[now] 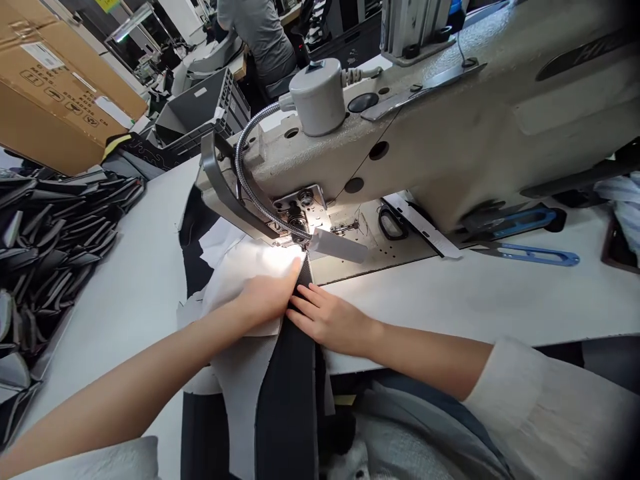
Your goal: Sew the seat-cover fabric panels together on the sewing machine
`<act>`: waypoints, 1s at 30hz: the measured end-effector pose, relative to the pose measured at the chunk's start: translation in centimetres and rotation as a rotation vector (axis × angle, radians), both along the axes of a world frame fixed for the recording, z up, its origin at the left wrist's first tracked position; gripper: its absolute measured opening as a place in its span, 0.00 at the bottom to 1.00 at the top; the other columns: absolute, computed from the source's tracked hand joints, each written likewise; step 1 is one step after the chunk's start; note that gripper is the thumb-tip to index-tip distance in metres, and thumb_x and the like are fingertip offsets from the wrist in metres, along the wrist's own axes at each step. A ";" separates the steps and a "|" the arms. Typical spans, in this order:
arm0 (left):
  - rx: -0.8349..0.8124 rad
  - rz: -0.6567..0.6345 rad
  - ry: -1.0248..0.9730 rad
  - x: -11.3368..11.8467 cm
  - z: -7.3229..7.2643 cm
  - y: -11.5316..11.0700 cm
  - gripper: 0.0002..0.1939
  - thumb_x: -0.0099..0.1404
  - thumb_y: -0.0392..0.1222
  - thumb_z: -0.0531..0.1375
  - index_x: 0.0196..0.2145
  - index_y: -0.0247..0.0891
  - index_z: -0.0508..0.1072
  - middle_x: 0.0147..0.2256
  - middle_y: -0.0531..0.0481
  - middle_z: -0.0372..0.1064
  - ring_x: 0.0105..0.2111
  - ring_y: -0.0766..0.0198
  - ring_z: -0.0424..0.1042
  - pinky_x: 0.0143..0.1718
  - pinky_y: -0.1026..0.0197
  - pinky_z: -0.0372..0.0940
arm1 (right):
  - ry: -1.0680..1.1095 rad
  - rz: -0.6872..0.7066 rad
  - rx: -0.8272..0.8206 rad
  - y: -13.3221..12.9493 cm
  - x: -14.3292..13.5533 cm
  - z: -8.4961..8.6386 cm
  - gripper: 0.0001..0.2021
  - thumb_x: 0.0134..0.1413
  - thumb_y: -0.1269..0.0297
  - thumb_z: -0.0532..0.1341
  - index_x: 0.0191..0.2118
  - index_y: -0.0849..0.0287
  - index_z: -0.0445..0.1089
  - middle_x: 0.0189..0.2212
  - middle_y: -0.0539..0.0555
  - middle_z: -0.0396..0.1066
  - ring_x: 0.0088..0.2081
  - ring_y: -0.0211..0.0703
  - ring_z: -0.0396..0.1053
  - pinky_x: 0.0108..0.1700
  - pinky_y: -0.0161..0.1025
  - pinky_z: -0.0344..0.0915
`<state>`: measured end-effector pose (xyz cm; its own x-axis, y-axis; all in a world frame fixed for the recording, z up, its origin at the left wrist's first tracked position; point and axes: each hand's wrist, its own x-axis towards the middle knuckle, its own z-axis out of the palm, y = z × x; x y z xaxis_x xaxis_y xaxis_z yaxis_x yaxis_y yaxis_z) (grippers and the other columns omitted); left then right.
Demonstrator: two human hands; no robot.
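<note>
My left hand [267,293] lies on a piece of white fabric [227,273], its index finger stretched toward the presser foot; its other fingers are hard to make out in the glare. My right hand [337,320] rests with fingers apart and flat over the edge of a black fabric strip [287,400]. That strip runs from under the needle area of the sewing machine [260,153] down over the table's front edge. Beneath the white fabric hangs a light grey piece [245,387]. A small lamp [340,245] lights the sewing spot and hides part of it.
Black-handled scissors [393,223], a white ruler-like strip [425,230] and blue thread snips [537,255] lie right of the needle. Dark cut pieces [55,247] are heaped at left. Behind are a cardboard box [65,100], grey crate [200,110] and a seated person [260,40].
</note>
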<state>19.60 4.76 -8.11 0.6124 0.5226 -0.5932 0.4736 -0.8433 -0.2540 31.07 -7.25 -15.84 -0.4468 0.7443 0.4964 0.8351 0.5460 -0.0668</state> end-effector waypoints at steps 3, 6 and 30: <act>-0.043 -0.057 -0.057 -1.0 0.0 -0.1 0.32 0.66 0.39 0.44 0.65 0.29 0.38 0.31 0.40 0.72 0.30 0.53 0.73 0.29 0.58 0.63 | -0.015 0.019 -0.079 -1.0 -0.1 -0.1 0.20 0.56 0.71 0.54 0.55 0.70 0.62 0.55 0.69 0.61 0.56 0.58 0.59 0.56 0.54 0.55; -0.011 -0.059 -0.135 -1.8 -0.3 -0.5 0.35 0.64 0.41 0.45 0.65 0.32 0.35 0.38 0.40 0.71 0.35 0.53 0.73 0.30 0.58 0.64 | -0.027 0.104 -0.186 -2.1 0.1 0.2 0.31 0.51 0.60 0.59 0.58 0.70 0.57 0.57 0.72 0.56 0.59 0.65 0.53 0.58 0.58 0.51; -0.163 0.122 -0.166 -1.6 0.8 0.6 0.32 0.65 0.35 0.42 0.65 0.41 0.37 0.36 0.46 0.74 0.29 0.60 0.72 0.32 0.61 0.63 | 0.143 -0.057 -0.229 -2.3 0.4 0.4 0.07 0.51 0.63 0.58 0.33 0.61 0.69 0.31 0.57 0.69 0.36 0.48 0.65 0.37 0.43 0.59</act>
<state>18.01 5.37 -7.28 0.6464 0.5042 -0.5726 0.5982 -0.8008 -0.0297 31.50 -9.54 -15.45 -0.3385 0.8662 0.3675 0.8375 0.4554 -0.3021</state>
